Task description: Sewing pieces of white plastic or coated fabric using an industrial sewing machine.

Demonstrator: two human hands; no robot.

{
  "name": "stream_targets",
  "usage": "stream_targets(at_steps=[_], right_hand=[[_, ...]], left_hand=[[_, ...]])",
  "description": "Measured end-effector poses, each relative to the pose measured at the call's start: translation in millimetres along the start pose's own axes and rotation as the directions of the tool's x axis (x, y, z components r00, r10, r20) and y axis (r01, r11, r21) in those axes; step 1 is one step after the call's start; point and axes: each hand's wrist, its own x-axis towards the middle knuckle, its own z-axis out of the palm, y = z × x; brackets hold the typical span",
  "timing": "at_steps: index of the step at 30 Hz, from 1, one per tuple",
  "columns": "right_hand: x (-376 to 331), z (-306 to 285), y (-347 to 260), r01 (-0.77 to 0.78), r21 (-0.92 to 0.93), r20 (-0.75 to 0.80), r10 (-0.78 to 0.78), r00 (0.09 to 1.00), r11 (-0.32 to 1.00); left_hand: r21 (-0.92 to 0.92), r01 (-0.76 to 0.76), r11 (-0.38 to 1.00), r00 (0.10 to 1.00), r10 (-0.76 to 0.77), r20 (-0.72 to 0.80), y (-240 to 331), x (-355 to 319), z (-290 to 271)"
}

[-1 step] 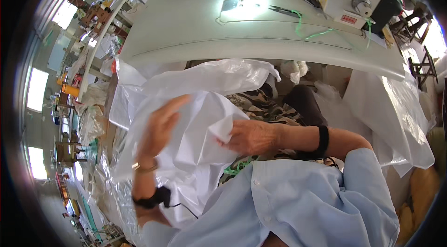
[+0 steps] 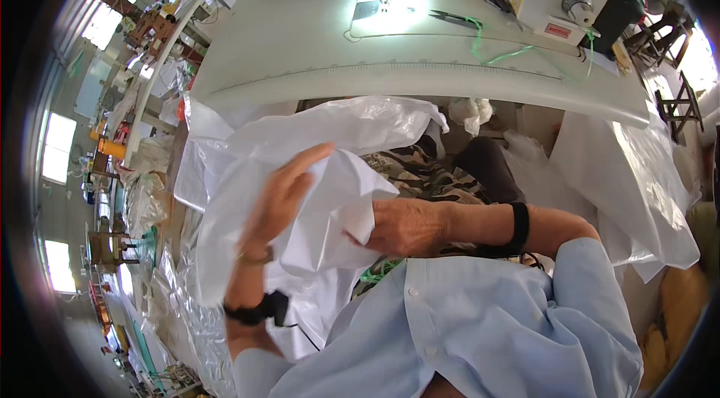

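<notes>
A crumpled white sheet [image 2: 328,237] of smooth, thin material hangs over my lap. My right hand [image 2: 409,225] is closed on a fold of it, with the fingertips partly hidden behind the material. To the left, my left hand [image 2: 281,199] lies along the sheet, its fingers stretched out and slightly blurred. Some green string [image 2: 381,270] shows beneath the right wrist. Glossy white plastic sheeting [image 2: 360,122] is spread just beyond both hands, below the table edge.
A sewing machine [image 2: 577,8] stands on the pale table [image 2: 285,53], its lamp lit. Black snips [image 2: 452,18] and green thread [image 2: 480,42] lie near its needle area. More white sheeting [image 2: 622,180] drapes at the right. A cluttered workshop shelf [image 2: 154,83] stands far left.
My left hand has moved right and slightly up, closer to the right hand. The white sheet has shifted and folded over with it. The right hand stays nearly in place.
</notes>
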Motion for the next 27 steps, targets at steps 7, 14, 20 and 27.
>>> stream_targets(at_steps=[7,14,20,27], right_hand=[[-6.9,-5.7,-10.2,-0.079,0.244,0.046,0.07,0.996,0.967],[-1.6,-18.3,-11.0,-0.042,0.187,-0.27,0.092,0.959,0.982],[2.1,-28.5,-15.1,0.025,0.049,-0.254,-0.012,0.967,0.998],[-20.6,-40.7,-7.0,0.077,-0.065,-0.265,-0.092,0.96,0.995]], left_hand=[[-0.332,-0.124,0.935,0.938,0.219,0.268,-4.6,67.2,61.1],[-0.442,-0.124,0.889,0.939,0.249,0.238,13.3,64.2,58.2],[-0.607,-0.033,0.794,0.948,0.216,0.232,32.2,60.8,68.4],[-0.521,-0.151,0.84,0.975,0.213,0.061,36.0,49.8,37.9]])
